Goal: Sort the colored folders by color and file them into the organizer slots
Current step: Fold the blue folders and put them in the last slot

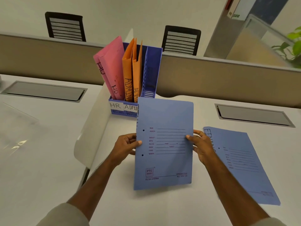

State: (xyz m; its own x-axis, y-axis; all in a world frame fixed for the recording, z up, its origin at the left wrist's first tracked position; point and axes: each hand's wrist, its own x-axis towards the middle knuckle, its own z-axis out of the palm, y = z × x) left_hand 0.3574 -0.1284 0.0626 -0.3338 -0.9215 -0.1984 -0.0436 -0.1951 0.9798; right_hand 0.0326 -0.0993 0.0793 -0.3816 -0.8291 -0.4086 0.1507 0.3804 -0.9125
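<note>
Both hands, left hand (126, 144) and right hand (201, 144), pinch the blue folder (164, 144) upright by its edges, lined up for the organizer's (153, 70) empty slot.

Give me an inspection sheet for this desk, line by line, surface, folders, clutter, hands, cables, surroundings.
Surface: white desk, two grey hatches set in it.
Job's things: blue organizer; pink folders in the HR slot, orange folders in the ADMIN slot, right slot empty; held blue folder; second blue folder flat on the desk.
Clutter: nothing seen.
Hands: left hand and right hand grip the held folder's side edges.
Cables: nothing seen.
Surroundings: beige partition, two black chairs, plant.
</note>
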